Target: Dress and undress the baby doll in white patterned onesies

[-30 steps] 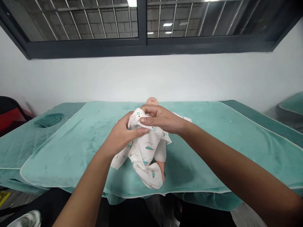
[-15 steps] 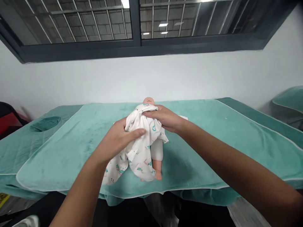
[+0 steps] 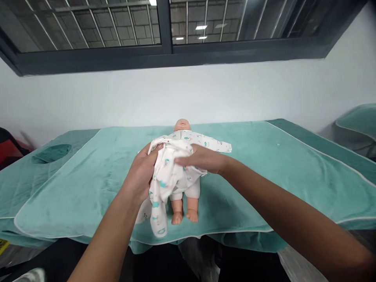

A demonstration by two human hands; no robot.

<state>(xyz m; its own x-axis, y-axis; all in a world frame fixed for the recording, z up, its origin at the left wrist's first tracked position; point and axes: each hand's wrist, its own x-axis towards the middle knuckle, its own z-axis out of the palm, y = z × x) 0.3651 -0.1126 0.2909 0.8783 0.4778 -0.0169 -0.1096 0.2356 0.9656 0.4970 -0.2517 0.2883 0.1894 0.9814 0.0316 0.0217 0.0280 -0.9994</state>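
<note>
A baby doll [image 3: 182,126] lies on its back on a teal towel [image 3: 88,184], head toward the wall, bare feet toward me. It wears a white printed baby garment [image 3: 164,176] that is bunched over its belly, with one sleeve spread out to the right. My left hand [image 3: 141,172] is closed on the bunched cloth from the left. My right hand [image 3: 202,158] pinches the same cloth from the right, just above the doll's hips. Both bare legs of the doll show below the cloth.
The towel covers a padded table that has a face hole [image 3: 51,152] at the left. A white wall and a dark-framed window [image 3: 164,39] stand behind. Another teal-covered table [image 3: 358,121] shows at the far right, and something red and black [image 3: 8,150] at the far left.
The garment's lower part has been pulled up off the doll's legs; both feet now show. My hands have shifted a little lower and closer together on the bunched cloth.
</note>
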